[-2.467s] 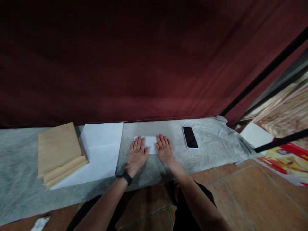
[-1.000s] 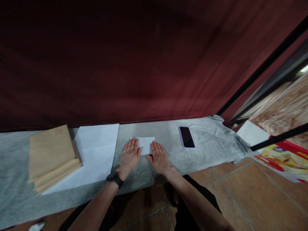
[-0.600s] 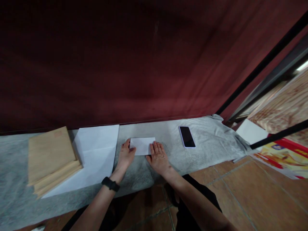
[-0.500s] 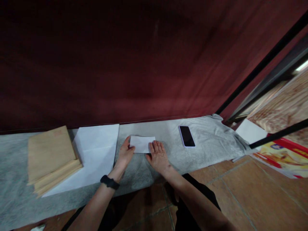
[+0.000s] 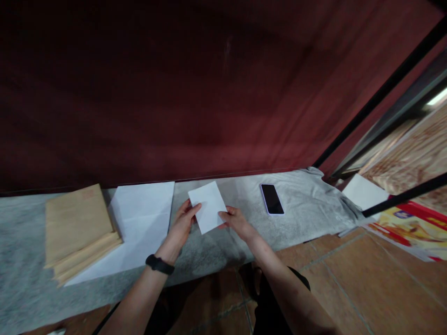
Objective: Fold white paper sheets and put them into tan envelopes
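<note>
A small white piece of paper [image 5: 210, 204], which looks folded, is held between my two hands above the grey cloth [image 5: 240, 193]. My left hand [image 5: 183, 221] pinches its left edge, thumb on top and fingers underneath. On the lower right edge, my right hand [image 5: 237, 220] grips it the same way. The paper sits tilted, its top corner pointing away from me. Left of my hands, larger white sheets [image 5: 145, 209] lie on the cloth. A stack of brown envelopes [image 5: 78, 221] partly covers them.
To the right lies a phone [image 5: 272, 199] with a dark screen and a pale purple edge. Behind the cloth hangs a dark red curtain [image 5: 209, 116]. Black poles [image 5: 380, 95] cross the right side, near a red and yellow box [image 5: 415, 223] on the tiled floor [image 5: 366, 270].
The paper has come up off the cloth and turned. My right hand has gone from lying flat on it to pinching its right edge; my left hand still holds the left side.
</note>
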`<state>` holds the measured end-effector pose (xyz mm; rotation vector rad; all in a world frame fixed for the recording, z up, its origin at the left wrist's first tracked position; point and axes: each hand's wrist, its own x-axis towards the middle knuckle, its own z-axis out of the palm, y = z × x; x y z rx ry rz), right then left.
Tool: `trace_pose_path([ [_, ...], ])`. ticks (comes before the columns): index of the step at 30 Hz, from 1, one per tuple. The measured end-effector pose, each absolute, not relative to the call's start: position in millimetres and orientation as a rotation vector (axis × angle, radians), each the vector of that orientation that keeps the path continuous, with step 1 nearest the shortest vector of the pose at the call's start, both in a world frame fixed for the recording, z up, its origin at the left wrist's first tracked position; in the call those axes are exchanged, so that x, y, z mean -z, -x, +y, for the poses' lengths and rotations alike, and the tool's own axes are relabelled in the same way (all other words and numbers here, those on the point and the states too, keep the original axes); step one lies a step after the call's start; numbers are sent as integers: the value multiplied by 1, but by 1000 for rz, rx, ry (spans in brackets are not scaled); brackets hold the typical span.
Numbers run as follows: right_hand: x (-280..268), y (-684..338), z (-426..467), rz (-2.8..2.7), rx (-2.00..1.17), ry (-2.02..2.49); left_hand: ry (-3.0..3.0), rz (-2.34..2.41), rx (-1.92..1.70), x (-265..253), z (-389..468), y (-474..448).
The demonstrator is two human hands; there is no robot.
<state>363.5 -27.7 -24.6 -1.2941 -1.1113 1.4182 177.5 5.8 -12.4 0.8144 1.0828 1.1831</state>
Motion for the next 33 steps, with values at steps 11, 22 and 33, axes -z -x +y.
trace_pose_path([
  [11, 44, -381, -22, -1613, -864, 1700, -1198, 1491, -1112, 36, 18, -154],
  [22, 43, -362, -32, -1941, -34, 1891, -1824, 1801, -393, 34, 5, -161],
  [33, 69, -325, -56, -2220, -65, 1713, -2358, 1694, -618, 32, -12, -195],
])
